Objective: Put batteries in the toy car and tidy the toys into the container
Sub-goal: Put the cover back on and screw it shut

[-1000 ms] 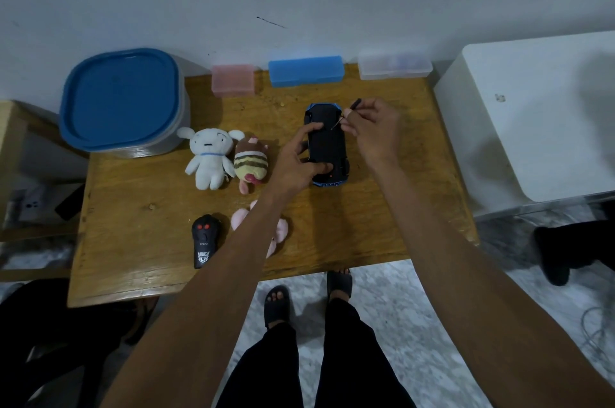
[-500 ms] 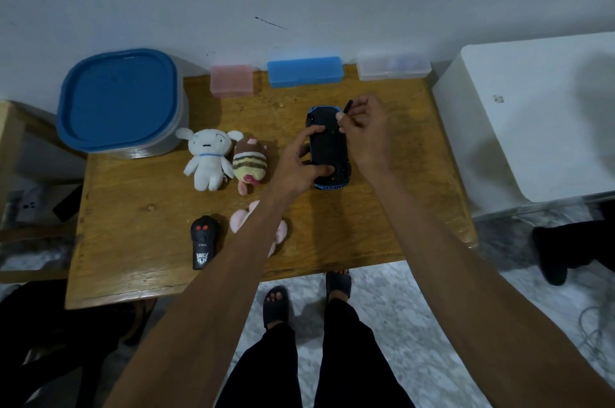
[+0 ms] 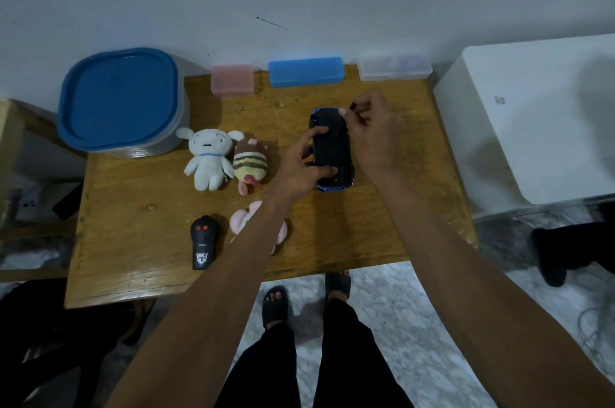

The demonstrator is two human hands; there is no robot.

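Observation:
The toy car [image 3: 331, 149], blue with a black underside, lies upside down on the wooden table [image 3: 139, 241]. My left hand [image 3: 304, 164] grips its left side, thumb on the underside near the rear. My right hand [image 3: 371, 131] pinches a small black screwdriver [image 3: 352, 106] over the car's far end. A white plush [image 3: 208, 158], a striped brown plush [image 3: 250, 163] and a pink plush [image 3: 241, 221], partly hidden by my left forearm, lie to the left. The container with a blue lid [image 3: 121, 99] stands at the back left.
A black remote control [image 3: 203, 241] lies near the table's front edge. Pink [image 3: 232, 85], blue [image 3: 305, 72] and clear [image 3: 394, 68] small boxes line the wall. A white cabinet [image 3: 532, 128] stands to the right. My feet [image 3: 306, 297] are below the table edge.
My right hand has drawn in closer over the car's far end and the screwdriver has tipped more upright. The left hand keeps its hold on the car.

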